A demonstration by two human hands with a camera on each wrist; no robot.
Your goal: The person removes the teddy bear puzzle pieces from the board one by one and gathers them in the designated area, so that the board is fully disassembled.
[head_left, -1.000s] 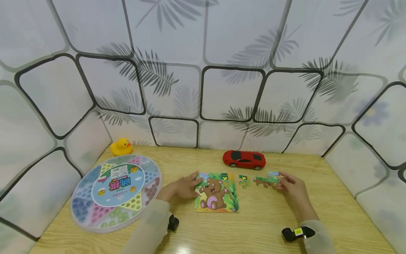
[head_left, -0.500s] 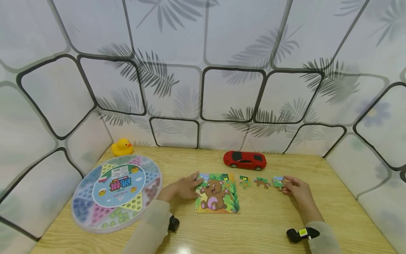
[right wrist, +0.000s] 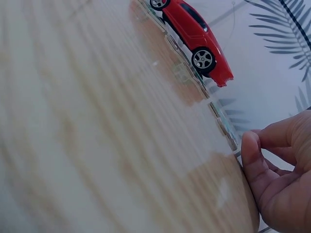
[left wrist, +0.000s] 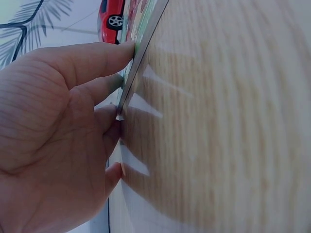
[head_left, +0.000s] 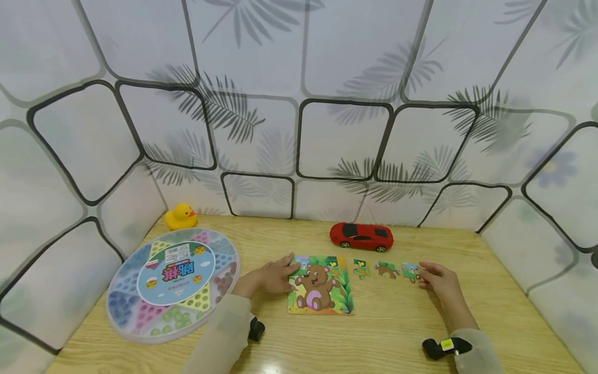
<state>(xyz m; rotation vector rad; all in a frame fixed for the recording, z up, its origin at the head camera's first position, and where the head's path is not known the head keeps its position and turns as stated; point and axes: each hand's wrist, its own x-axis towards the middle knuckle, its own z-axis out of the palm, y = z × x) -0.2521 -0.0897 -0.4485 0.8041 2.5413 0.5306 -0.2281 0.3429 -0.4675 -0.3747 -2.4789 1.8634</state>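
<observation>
The puzzle (head_left: 320, 291), printed with a brown bear, lies flat near the centre of the desk (head_left: 364, 343). The left hand (head_left: 272, 276) is extended, fingers spread and uncurled, with the fingertips touching the left edge of the puzzle.

Three loose pieces are set in a row to the right of the puzzle, apart from one another: the left piece (head_left: 361, 267), the middle piece (head_left: 386, 268) and the right piece (head_left: 409, 270). The right hand (head_left: 439, 280) is located at the outer edge of the right piece. Its thumb and forefinger are brought together at that edge; whether they pinch the piece cannot be told.

The red car (head_left: 362, 237) stands behind the puzzle and pieces, side-on. The round game board (head_left: 175, 275) lies to the left of the left hand. The yellow duck (head_left: 181, 217) sits at the rear left, just behind the game board. A patterned wall (head_left: 261, 122) encloses the desk at the back and sides.
</observation>
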